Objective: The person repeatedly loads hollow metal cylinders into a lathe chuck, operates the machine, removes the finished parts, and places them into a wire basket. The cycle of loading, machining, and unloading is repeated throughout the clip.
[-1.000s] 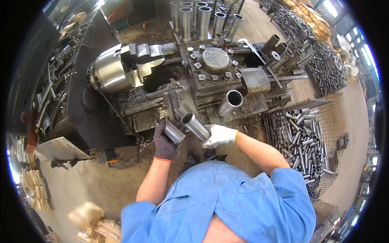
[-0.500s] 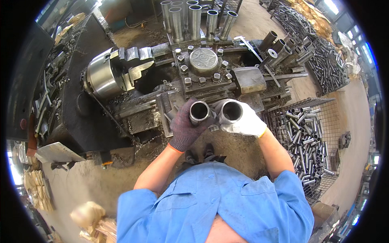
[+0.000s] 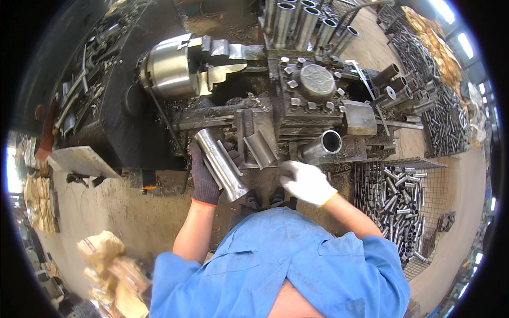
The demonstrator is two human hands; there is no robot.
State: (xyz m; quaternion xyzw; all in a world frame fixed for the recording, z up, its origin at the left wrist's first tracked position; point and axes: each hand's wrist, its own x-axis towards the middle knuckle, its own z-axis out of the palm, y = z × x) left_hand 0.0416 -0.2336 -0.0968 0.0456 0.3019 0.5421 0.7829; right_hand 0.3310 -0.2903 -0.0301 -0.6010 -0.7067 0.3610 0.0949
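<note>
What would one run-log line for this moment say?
left hand: holds steel tube | right hand: empty, beside second tube | lathe chuck: empty

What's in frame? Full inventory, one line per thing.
tube: one, shiny steel, in left hand, in front of lathe
tube on lathe: one, steel, open end up, just above right hand
chuck: one, silver, upper left
tool post: one, grey, bolted top, centre
upright tubes: several, steel, top behind lathe
wire basket: one, full of short steel tubes, right
tube pile: many, dark steel, far right
shirt: blue, bottom
left hand: dark glove, grips tube
right hand: white glove, holds nothing
</note>
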